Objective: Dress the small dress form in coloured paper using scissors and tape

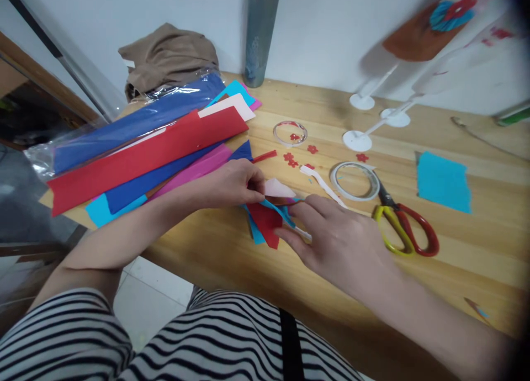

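At the front edge of the table, my left hand (238, 183) is closed, thumb and forefinger pinched at one end of a light blue paper strip (271, 206). My right hand (337, 229) grips the other end, its fingers curled around it and partly hiding it. Between and below the hands lie a red paper piece (267, 223), a pale pink piece (279, 189) and more blue paper (256, 233). Just beyond them are a narrow red strip (265, 156), small red paper flowers (289, 157) and a curved white strip (323, 185).
Scissors (399, 226) lie right of my right hand, beside a white tape roll (355, 181). Left are stacked paper strips (149, 163). Farther back stand a clear tape roll (290, 133), a bottle (260, 38), brown cloth (174, 55) and white-based stands (356, 141). A blue square (444, 181) lies right.
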